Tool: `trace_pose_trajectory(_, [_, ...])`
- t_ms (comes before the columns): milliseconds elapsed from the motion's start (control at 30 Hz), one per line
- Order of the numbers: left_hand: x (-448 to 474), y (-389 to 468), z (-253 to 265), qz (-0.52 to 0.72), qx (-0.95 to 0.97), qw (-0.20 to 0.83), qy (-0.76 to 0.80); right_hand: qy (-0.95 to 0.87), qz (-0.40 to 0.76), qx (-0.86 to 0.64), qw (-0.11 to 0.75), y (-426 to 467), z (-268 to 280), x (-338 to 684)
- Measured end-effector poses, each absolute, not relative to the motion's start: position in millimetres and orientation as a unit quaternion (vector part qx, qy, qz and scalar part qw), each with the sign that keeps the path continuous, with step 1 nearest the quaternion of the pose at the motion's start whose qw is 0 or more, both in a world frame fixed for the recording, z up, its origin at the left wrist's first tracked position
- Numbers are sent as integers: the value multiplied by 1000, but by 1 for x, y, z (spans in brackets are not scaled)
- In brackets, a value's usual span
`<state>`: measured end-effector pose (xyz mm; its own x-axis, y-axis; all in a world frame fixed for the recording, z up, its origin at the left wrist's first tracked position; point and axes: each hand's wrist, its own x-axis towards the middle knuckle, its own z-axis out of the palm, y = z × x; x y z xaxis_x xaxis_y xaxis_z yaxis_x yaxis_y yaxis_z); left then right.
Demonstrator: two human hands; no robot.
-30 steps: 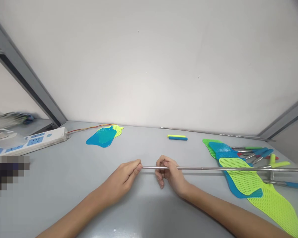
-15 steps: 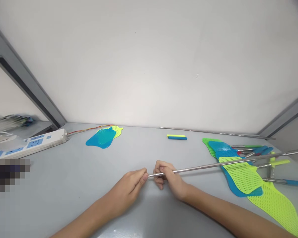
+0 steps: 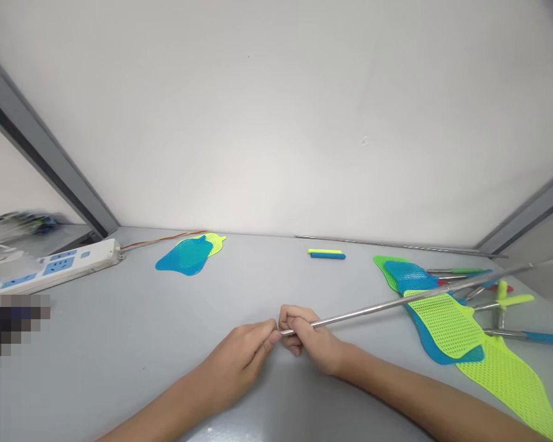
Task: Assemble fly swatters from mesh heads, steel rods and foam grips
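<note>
A long, thin telescopic metal rod [image 3: 373,309] slants from between my hands up to the right edge. My left hand [image 3: 251,353] pinches its near end, which the fingers hide. Close beside it, my right hand [image 3: 311,336] has its fingers curled round the rod. To the right, under the rod's line, lies a pile of fly swatters: a yellow-green perforated swatter head [image 3: 447,322] on top of a blue swatter head [image 3: 426,344], with another yellow-green swatter head [image 3: 511,380] nearer me.
Behind my hands lie a yellow grip tube and a blue grip tube [image 3: 328,256]. Another metal rod [image 3: 396,245] lies along the wall. Loose blue and yellow swatter heads [image 3: 184,256] are at the left, near a white power strip [image 3: 92,256]. Swatter handles [image 3: 548,337] extend rightward.
My right hand has slid slightly left along the rod, closer to my left hand, and its fingers have closed more. The rod's far end has swung up a little.
</note>
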<state>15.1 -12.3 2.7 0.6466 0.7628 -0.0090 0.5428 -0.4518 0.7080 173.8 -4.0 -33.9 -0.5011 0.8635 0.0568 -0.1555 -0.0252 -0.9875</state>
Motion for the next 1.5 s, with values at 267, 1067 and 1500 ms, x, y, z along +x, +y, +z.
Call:
trace_pose_trajectory(267, [11, -6, 2, 135, 842, 321, 413, -591, 630, -322, 388, -5, -36, 174])
trace_pose_trajectory(1067, [8, 1, 6, 121, 869, 275, 392, -605, 605, -346, 385, -4, -29, 173])
trace_pose_trajectory(1500, [5, 7, 7, 119, 867, 307, 374, -636, 566, -387, 354, -5, -26, 174])
